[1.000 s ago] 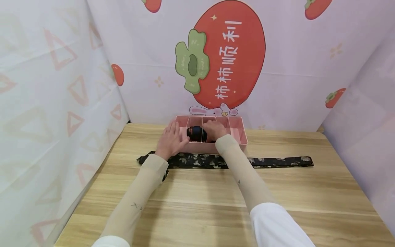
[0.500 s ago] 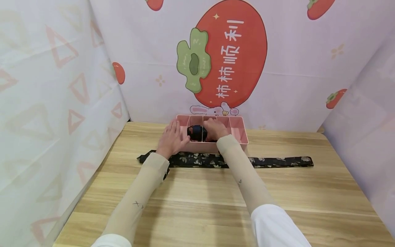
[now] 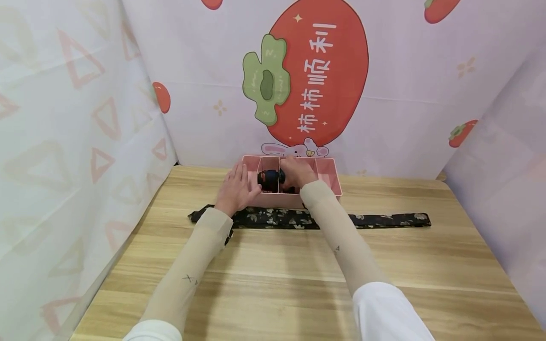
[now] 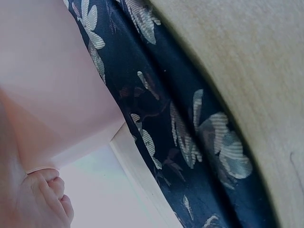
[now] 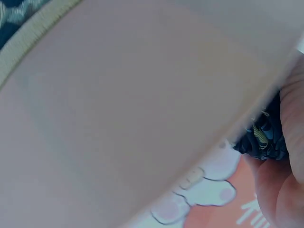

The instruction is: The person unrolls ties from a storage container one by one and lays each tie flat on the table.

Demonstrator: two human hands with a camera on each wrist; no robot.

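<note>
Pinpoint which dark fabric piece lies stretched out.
The long black floral fabric strip on the wooden table, outside the pink plastic box; the dark fabric inside is bundled up.

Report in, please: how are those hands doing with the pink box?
Left hand at left end of pink box. Right hand in it, gripping dark patterned roll. Floral tie flat in front, seemingly not in the way.

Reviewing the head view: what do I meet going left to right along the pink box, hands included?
Left hand → dark roll → right hand → the box's right-end compartment.
</note>
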